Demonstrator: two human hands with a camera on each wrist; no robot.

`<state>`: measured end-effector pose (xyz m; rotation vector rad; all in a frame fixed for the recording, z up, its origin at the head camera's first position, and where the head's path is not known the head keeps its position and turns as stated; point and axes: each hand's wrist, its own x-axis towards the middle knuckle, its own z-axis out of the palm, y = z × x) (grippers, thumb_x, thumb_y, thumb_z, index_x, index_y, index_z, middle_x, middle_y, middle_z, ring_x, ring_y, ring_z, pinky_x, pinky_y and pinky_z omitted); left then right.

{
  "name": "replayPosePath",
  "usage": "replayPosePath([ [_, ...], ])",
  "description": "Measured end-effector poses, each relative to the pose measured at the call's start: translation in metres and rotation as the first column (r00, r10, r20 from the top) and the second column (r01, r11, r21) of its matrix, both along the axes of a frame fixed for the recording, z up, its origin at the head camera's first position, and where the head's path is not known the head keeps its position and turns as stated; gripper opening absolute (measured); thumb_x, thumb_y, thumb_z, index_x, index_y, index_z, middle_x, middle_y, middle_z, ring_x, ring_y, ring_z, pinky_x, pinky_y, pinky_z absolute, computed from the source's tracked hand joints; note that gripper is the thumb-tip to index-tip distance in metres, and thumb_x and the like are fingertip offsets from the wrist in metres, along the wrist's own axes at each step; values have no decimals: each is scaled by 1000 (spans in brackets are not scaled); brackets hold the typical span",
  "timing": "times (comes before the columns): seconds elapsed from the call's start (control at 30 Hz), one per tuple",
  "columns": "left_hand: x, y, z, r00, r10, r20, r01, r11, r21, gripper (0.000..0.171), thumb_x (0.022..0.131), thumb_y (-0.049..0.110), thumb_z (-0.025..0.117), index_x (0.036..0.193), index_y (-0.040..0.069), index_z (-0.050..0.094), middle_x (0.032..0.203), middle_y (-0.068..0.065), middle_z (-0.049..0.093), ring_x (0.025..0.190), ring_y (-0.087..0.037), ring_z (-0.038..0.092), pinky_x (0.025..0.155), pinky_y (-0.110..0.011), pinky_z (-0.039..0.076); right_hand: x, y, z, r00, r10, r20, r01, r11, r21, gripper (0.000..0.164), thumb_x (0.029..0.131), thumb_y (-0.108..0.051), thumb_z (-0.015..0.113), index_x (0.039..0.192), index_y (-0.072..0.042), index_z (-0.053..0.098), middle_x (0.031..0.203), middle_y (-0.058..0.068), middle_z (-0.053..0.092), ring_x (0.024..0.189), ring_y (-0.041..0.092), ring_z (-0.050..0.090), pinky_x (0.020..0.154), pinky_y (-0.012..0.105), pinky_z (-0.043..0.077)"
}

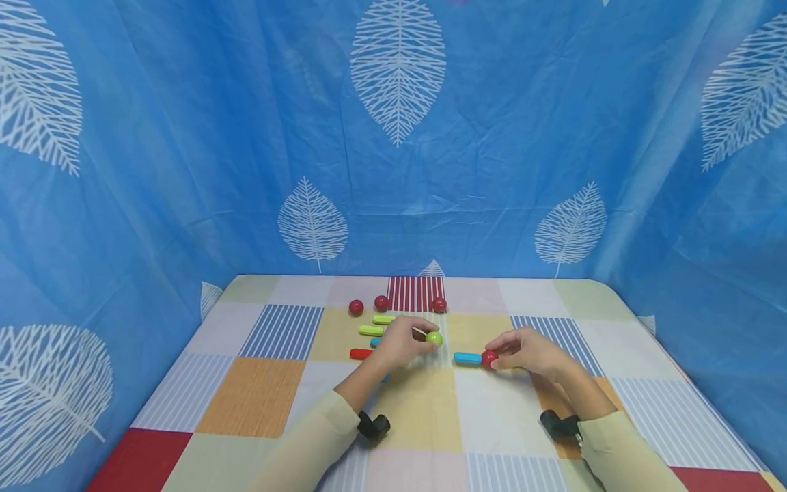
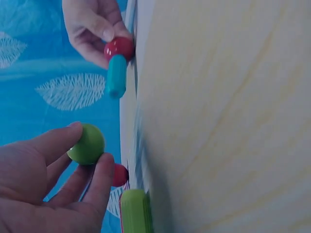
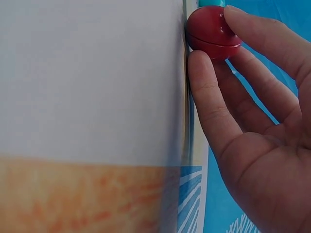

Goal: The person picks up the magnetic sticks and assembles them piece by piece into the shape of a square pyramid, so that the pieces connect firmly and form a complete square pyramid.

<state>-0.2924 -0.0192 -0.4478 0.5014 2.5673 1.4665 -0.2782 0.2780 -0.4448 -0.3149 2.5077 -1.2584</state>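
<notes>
My left hand (image 1: 406, 342) pinches a green ball (image 2: 87, 144) between thumb and fingertips, above the table. To its right, my right hand (image 1: 530, 350) pinches a glossy red ball (image 3: 214, 31) with a seam round it. A blue rounded stick (image 1: 467, 358) meets this ball end to end, pointing left, and the pair looks like a small maraca. Whether the two are fixed together cannot be told. Beside and partly behind the left hand lie green sticks (image 1: 371, 330), a red stick (image 1: 361, 354) and blue pieces (image 1: 385, 378), some half hidden by the hand and wrist.
Three red balls (image 1: 356, 307) sit along the back of the table. A patchwork-patterned cloth (image 1: 418, 417) covers the tabletop. Blue curtains (image 1: 467, 171) with white leaf prints hang behind and at both sides.
</notes>
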Motion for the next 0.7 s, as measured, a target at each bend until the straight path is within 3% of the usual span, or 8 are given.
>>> replayPosePath([
  [0.17,11,2,-2,1000,-24,19,24,1000,-7,31,84,11,85,114,8,78,103,-1,75,92,-13,69,83,-32,59,1,1,0,1000,10,-4,-10,1000,12,35,82,-14,86,115,-2,76,110,12,76,97,21,65,80,27,57],
  [0.37,20,6,-3,998,-12,67,15,998,-54,26,82,12,87,107,15,80,99,4,75,88,-10,65,79,-27,57,3,2,0,998,53,-21,-53,998,19,34,81,-17,87,112,-4,77,106,9,77,95,19,67,84,29,56],
  [0.7,25,10,-7,998,3,65,2,996,-87,26,80,12,88,104,15,81,96,5,76,86,-8,65,80,-28,57,9,-3,4,993,119,4,-119,993,7,35,83,-18,86,113,-3,76,104,9,78,94,18,69,84,30,55],
])
